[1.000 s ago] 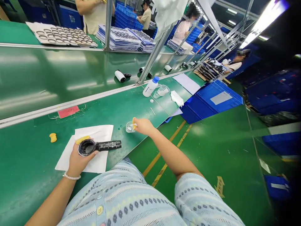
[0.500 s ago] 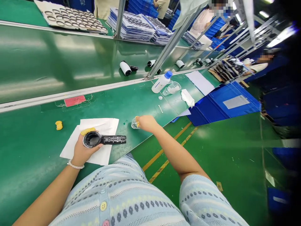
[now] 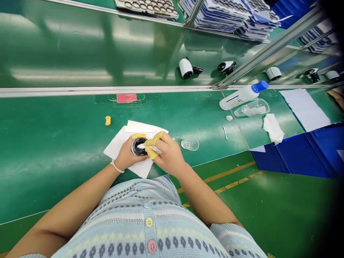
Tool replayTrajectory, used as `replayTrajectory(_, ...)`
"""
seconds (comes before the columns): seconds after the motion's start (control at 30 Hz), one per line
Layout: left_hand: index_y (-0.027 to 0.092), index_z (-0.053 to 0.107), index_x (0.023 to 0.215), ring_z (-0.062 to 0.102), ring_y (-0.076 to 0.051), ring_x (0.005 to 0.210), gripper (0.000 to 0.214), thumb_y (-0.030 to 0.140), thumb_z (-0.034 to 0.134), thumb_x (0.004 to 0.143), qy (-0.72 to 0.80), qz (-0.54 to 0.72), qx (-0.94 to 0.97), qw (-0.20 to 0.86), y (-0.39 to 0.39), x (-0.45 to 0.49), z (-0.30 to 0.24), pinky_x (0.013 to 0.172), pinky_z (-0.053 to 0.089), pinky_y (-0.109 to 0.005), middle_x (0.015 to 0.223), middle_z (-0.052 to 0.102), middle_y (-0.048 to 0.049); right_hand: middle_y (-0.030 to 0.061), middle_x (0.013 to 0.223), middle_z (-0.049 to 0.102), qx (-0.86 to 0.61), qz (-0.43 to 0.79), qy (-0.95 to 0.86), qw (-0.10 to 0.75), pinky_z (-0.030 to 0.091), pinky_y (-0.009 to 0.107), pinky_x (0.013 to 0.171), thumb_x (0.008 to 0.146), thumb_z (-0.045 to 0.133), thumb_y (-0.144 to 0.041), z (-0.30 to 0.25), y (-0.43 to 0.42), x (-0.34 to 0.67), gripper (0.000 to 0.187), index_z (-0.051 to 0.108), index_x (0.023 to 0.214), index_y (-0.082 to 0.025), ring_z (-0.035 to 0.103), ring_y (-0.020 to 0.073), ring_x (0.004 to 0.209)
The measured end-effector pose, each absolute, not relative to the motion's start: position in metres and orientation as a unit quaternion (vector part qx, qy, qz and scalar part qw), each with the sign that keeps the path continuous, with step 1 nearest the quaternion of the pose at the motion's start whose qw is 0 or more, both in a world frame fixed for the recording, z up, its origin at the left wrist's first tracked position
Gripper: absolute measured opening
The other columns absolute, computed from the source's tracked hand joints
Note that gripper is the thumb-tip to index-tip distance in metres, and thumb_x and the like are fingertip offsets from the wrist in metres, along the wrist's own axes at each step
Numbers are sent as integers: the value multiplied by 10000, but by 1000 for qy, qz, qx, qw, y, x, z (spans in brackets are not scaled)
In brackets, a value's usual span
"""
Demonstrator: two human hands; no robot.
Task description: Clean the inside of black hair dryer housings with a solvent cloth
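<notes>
Black and ring-mouthed, a round part (image 3: 136, 142) sits in the left hand (image 3: 126, 154) above white sheets (image 3: 115, 144) on the green surface (image 3: 59, 143). Its open mouth faces up toward the camera; the right hand (image 3: 169, 153) covers what lies to its right, so I cannot tell its long axis. The left hand's fingers curl around its rim. Yellow-capped, the right hand's fingers pinch a white piece (image 3: 141, 146), its tip pointing left into the mouth.
</notes>
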State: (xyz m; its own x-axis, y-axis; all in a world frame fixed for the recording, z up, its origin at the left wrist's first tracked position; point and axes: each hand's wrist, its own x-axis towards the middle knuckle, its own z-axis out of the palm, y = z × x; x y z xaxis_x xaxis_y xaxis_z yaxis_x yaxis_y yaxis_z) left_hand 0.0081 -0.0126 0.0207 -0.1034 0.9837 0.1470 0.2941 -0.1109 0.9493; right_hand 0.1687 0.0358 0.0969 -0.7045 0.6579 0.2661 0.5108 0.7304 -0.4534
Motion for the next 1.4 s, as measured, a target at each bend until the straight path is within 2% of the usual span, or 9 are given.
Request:
replayTrajectory(0.27,229,518,1147,654,-242,1003,599,281,784,612,551,492,594,319,-13,8,19,871,550,-357,1113,657,-52,34,778,532,-287,210,-915,189,396,239,586,862,493,-227,98,40,163,139,620,832,-180,528,140,699)
replayTrajectory(0.4,230,515,1158,662,-240,982,618,290,791,608,552,487,605,302,-14,9,18,841,556,-340,1100,660,-46,21,769,547,-273,249,-916,155,365,233,568,837,503,-204,104,43,162,124,624,820,-180,516,127,667)
replayTrajectory(0.63,221,516,1145,662,-229,958,598,311,780,616,562,483,603,294,-12,11,20,810,551,-316,1080,662,-37,2,726,511,-306,202,-914,174,309,226,546,788,491,-187,105,40,154,107,596,770,-181,481,123,647)
replayTrajectory(0.73,228,526,1124,666,-218,939,546,314,756,636,556,495,597,298,-11,12,20,791,553,-304,1062,669,-28,-6,686,481,-296,140,-925,192,262,223,506,792,472,-193,105,35,152,117,567,725,-180,423,112,586)
replayTrajectory(0.9,222,516,1136,654,-225,980,574,340,759,630,559,498,595,293,-10,12,20,828,546,-317,1087,660,-32,-3,665,446,-359,24,-902,237,231,237,496,757,448,-164,99,30,146,93,519,700,-183,385,118,568)
replayTrajectory(1.03,224,531,1114,652,-226,981,526,368,740,653,564,484,590,315,-9,12,22,829,548,-328,1084,661,-32,-8,656,422,-345,26,-908,236,224,240,489,768,443,-171,97,26,144,82,486,701,-188,366,116,555)
replayTrajectory(1.17,220,524,1130,643,-238,1002,580,374,759,623,576,472,588,314,-9,12,24,843,541,-333,1109,649,-38,-7,653,406,-376,9,-893,249,234,242,495,774,431,-175,96,23,144,88,469,696,-192,360,120,556)
replayTrajectory(1.27,222,523,1104,653,-225,973,518,372,738,657,567,480,591,314,-8,12,23,828,546,-324,1084,659,-37,-3,667,417,-355,30,-904,236,241,245,502,779,439,-179,94,24,144,79,482,714,-192,366,121,564)
replayTrajectory(1.4,218,516,1127,644,-229,1000,570,376,750,632,567,486,595,298,-9,12,21,836,541,-323,1103,647,-39,6,683,447,-376,63,-895,233,241,241,499,780,435,-196,94,27,147,83,505,737,-187,388,126,580)
